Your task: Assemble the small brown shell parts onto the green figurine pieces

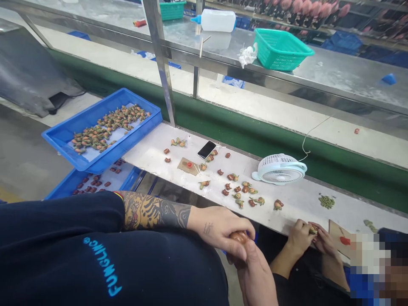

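Observation:
A glossy brown figurine piece point(239, 236) sits between my two hands, in front of the bench edge. My left hand point(219, 227), at the end of a tattooed forearm, curls its fingers and thumb around it. From below, my right hand point(256, 270) grips the same piece with its thumb against it. The fingers hide much of its shape. On the white bench point(178, 189), nearest my hands, lie several small brown pieces point(237, 189) and green-and-brown figurines point(239, 204). Farther back are a phone point(207, 149) and a cardboard scrap point(188, 166) with a red-filled cap point(190, 165).
A blue tray point(127, 94) of figurines stands at left, above another tray point(68, 180) with brown pieces. A white fan point(280, 170) lies on the bench. At right, a co-worker's hands point(302, 233) hold a small piece. A green basket point(282, 51) and bottle point(218, 20) occupy the metal shelf.

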Demonstrator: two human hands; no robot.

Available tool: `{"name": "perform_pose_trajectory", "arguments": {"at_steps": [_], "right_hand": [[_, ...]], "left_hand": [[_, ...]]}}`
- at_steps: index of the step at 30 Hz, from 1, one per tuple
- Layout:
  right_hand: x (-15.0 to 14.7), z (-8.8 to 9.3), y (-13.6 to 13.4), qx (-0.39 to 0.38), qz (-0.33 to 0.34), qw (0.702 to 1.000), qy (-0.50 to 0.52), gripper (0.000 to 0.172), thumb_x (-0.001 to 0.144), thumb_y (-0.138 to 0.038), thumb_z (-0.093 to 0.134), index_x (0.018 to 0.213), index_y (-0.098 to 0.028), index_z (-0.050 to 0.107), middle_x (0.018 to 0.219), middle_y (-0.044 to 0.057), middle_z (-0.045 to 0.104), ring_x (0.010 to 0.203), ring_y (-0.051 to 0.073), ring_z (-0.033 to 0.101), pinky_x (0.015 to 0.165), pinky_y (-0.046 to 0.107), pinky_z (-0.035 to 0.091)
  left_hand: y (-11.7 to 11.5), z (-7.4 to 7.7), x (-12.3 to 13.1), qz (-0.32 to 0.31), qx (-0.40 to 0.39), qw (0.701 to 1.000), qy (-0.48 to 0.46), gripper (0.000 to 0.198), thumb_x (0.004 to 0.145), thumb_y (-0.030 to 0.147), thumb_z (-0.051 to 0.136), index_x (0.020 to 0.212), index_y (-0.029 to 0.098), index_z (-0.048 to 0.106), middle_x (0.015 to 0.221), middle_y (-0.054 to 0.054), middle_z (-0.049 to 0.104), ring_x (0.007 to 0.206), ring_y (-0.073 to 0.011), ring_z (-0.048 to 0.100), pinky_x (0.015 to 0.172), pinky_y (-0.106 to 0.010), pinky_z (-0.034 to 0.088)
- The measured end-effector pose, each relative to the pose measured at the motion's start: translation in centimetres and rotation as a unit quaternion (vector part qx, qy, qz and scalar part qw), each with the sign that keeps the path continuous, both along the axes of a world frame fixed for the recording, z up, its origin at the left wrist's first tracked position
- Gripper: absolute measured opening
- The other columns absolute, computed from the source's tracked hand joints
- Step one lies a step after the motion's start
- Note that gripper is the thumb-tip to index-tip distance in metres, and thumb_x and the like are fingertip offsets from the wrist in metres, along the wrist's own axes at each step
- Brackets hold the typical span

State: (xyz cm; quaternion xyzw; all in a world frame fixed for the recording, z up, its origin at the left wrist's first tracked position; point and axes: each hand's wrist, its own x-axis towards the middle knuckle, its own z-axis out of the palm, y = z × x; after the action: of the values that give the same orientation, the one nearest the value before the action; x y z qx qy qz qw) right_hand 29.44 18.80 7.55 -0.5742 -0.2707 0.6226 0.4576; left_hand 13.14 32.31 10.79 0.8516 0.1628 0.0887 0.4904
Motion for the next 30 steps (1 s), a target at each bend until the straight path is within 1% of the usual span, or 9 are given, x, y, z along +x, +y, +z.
{"name": "perform_pose_trajectory", "arguments": {"at_steps": [2,3,6,9,13,18,22,27,30], "right_hand": [[-0.7,0.0,-0.4,-0.029,-0.022,0.994,0.1,0.052,0.085,-0.067,0.071,0.103,-0.018,0.076,0.088,0.008,0.071,0.074,0.021,0.064,0.066,0.033,0.054],[-1.1,0.2,-0.5,-0.038,-0.026,0.99,0.136,0.051,0.085,-0.065,0.073,0.103,-0.018,0.076,0.09,0.009,0.072,0.075,0.021,0.064,0.066,0.034,0.055],[-2.8,1.0,-0.4,-0.053,-0.055,0.977,0.2,0.047,0.084,-0.062,0.075,0.101,-0.018,0.077,0.086,0.008,0.071,0.07,0.019,0.062,0.065,0.034,0.055],[-4.2,2.1,0.1,-0.06,-0.103,0.964,0.237,0.044,0.079,-0.06,0.081,0.09,-0.018,0.075,0.075,0.003,0.066,0.061,0.014,0.055,0.061,0.031,0.054],[-5.0,3.3,0.8,-0.075,-0.134,0.953,0.26,0.042,0.076,-0.059,0.083,0.081,-0.019,0.07,0.063,-0.001,0.058,0.055,0.011,0.049,0.056,0.026,0.05],[-5.1,4.2,1.3,-0.094,-0.131,0.945,0.283,0.046,0.072,-0.059,0.085,0.075,-0.018,0.064,0.058,-0.003,0.053,0.053,0.01,0.046,0.052,0.024,0.047],[-5.0,4.1,1.1,-0.09,-0.121,0.943,0.296,0.048,0.077,-0.061,0.08,0.071,-0.019,0.059,0.057,-0.003,0.05,0.052,0.01,0.044,0.051,0.025,0.046],[-4.6,4.1,0.8,-0.081,-0.105,0.946,0.295,0.046,0.082,-0.06,0.076,0.072,-0.019,0.057,0.06,-0.003,0.051,0.054,0.011,0.047,0.054,0.026,0.048],[-4.4,4.2,0.8,-0.078,-0.1,0.947,0.294,0.045,0.083,-0.059,0.074,0.073,-0.02,0.055,0.06,-0.003,0.049,0.054,0.011,0.045,0.054,0.026,0.048]], "left_hand": [[-0.4,-0.4,-0.1,-0.014,0.032,0.999,-0.022,0.054,0.091,0.068,0.058,0.118,0.021,0.06,0.101,-0.01,0.077,0.087,-0.0252,0.071,0.072,-0.03,0.051],[-0.7,-0.8,-0.1,-0.006,0.043,0.999,-0.027,0.05,0.092,0.064,0.059,0.116,0.02,0.061,0.097,-0.01,0.077,0.085,-0.025,0.072,0.071,-0.03,0.051],[-1.8,-2.4,0.0,0.045,0.045,0.996,-0.061,0.047,0.095,0.061,0.051,0.109,0.018,0.063,0.085,-0.009,0.076,0.076,-0.0234,0.07,0.065,-0.029,0.052],[-2.6,-3.2,0.2,0.101,0.008,0.989,-0.11,0.052,0.095,0.063,0.042,0.102,0.017,0.064,0.079,-0.009,0.074,0.069,-0.0208,0.068,0.062,-0.028,0.052],[-3.1,-2.6,0.4,0.153,-0.065,0.979,-0.12,0.052,0.093,0.064,0.04,0.094,0.018,0.063,0.073,-0.006,0.07,0.068,-0.0187,0.065,0.061,-0.026,0.051],[-3.5,-1.6,0.5,0.197,-0.13,0.96,-0.151,0.05,0.094,0.062,0.044,0.087,0.016,0.063,0.065,-0.003,0.063,0.06,-0.0153,0.06,0.056,-0.023,0.047],[-4.2,-1.8,0.6,0.217,-0.174,0.943,-0.183,0.042,0.096,0.052,0.048,0.087,0.014,0.063,0.063,-0.002,0.062,0.055,-0.0129,0.059,0.054,-0.021,0.047],[-4.7,-2.0,0.8,0.236,-0.223,0.932,-0.163,0.041,0.096,0.052,0.052,0.086,0.014,0.064,0.063,-0.003,0.065,0.055,-0.0142,0.063,0.05,-0.02,0.046],[-4.6,-1.9,1.0,0.235,-0.245,0.929,-0.146,0.038,0.095,0.05,0.052,0.086,0.015,0.064,0.061,-0.003,0.064,0.052,-0.0139,0.062,0.048,-0.019,0.045]]}}
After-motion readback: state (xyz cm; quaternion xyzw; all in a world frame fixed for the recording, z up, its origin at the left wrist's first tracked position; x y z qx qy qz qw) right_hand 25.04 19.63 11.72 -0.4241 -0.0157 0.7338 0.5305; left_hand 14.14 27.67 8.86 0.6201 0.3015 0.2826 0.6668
